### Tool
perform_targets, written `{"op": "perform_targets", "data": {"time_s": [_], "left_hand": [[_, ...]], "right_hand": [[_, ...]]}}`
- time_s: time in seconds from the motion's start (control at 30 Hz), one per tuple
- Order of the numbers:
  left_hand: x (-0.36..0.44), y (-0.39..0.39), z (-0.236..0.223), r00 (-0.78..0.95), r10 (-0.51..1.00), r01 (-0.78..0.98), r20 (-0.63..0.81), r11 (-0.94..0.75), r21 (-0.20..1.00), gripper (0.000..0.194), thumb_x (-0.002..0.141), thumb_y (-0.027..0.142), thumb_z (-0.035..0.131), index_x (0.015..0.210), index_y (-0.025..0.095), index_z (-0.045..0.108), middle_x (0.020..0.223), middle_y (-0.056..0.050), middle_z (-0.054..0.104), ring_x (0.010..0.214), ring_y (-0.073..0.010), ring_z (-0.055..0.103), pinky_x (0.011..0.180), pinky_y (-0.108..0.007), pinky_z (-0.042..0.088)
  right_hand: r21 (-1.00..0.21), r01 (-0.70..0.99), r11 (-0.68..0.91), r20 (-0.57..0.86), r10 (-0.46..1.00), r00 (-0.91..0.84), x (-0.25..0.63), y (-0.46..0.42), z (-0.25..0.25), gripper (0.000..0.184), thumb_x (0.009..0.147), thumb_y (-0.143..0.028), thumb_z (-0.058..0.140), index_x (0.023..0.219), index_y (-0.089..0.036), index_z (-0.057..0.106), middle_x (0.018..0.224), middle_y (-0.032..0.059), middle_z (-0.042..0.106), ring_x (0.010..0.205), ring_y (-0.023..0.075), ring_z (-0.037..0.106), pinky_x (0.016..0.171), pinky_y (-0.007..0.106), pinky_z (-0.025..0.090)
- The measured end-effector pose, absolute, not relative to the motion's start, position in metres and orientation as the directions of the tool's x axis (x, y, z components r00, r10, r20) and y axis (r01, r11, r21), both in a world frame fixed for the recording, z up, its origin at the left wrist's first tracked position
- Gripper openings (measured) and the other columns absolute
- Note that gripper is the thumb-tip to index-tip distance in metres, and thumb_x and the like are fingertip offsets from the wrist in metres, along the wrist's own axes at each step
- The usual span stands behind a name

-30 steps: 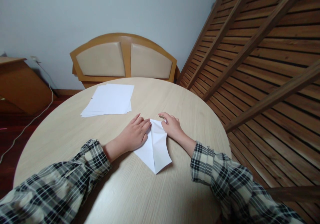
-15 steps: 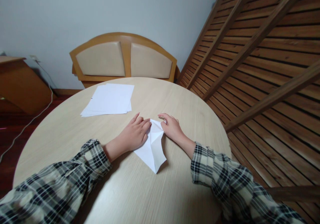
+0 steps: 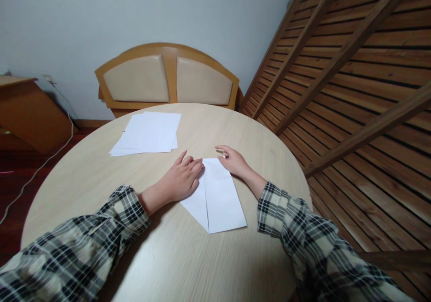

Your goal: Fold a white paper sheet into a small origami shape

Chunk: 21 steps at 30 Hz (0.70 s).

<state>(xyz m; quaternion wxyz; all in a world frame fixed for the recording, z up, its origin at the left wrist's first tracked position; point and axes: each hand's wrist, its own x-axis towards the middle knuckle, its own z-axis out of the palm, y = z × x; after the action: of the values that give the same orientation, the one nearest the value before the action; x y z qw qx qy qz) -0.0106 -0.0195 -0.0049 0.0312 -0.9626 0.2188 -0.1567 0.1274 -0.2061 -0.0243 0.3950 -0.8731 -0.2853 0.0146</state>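
A folded white sheet of paper lies on the table in front of me. Its right flap is flat, with a straight crease down the middle and a point at the bottom. My left hand rests on the upper left part of the paper, fingers stretched out and covering that side. At the upper right corner, my right hand has its thumb on the paper's edge and the index finger extended above. A bit of white shows between thumb and fingers; the other fingertips are partly hidden.
A stack of white paper sheets lies at the back left of the round wooden table. Behind it stands a padded headboard. A slatted wooden frame leans at the right. A white cable runs along the left.
The paper's right flap, buckled and creased before, now lies smooth and flat, its lower corner farther right. My right hand has shifted slightly up and right; my left hand stays on the paper.
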Motion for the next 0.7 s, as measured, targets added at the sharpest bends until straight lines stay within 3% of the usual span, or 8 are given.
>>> {"op": "perform_targets", "data": {"time_s": [0.4, 0.7], "left_hand": [[-0.0105, -0.0204, -0.0045, 0.864, -0.419, -0.399, 0.279, -0.908, -0.129, 0.035, 0.091, 0.023, 0.039, 0.120, 0.012, 0.056, 0.130, -0.011, 0.058, 0.111, -0.0276, 0.050, 0.116, -0.053, 0.013], [-0.0113, -0.0205, -0.0040, 0.920, -0.316, -0.329, 0.233, -0.944, 0.020, 0.046, 0.089, 0.020, 0.037, 0.133, 0.009, 0.046, 0.127, -0.012, 0.060, 0.122, -0.0283, 0.044, 0.115, -0.055, 0.010]], "right_hand": [[-0.669, 0.555, -0.494, 0.264, 0.540, 0.799, 0.1202, -0.2097, -0.0282, 0.044, 0.081, -0.009, 0.051, 0.121, -0.022, 0.061, 0.084, 0.0022, 0.067, 0.084, 0.0160, 0.060, 0.082, 0.032, 0.044], [-0.767, 0.486, -0.418, 0.218, 0.543, 0.811, 0.1261, -0.2119, -0.0268, 0.044, 0.082, -0.027, 0.061, 0.125, -0.019, 0.057, 0.125, 0.0113, 0.061, 0.094, 0.0183, 0.062, 0.084, 0.034, 0.047]]}}
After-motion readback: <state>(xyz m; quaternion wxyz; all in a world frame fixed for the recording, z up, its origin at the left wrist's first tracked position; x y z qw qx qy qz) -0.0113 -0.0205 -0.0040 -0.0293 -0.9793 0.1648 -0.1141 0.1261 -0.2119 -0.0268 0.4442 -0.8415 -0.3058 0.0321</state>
